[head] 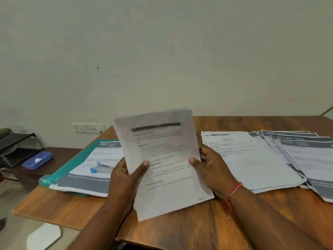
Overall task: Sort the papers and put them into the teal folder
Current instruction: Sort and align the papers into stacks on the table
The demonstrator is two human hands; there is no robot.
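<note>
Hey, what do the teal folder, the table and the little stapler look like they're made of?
Teal folder: likely plastic, smooth, shiny and slightly see-through at its near corner. Table: wood or wood-look laminate, brown grain with a soft sheen; which one is unclear. Stapler: seemingly grey metal body with a blue plastic-looking end.

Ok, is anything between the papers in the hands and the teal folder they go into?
Yes. A blue-and-silver stapler lies on the printed sheet that covers the teal folder, left of the held papers. Nothing else visible stands between them.
</note>
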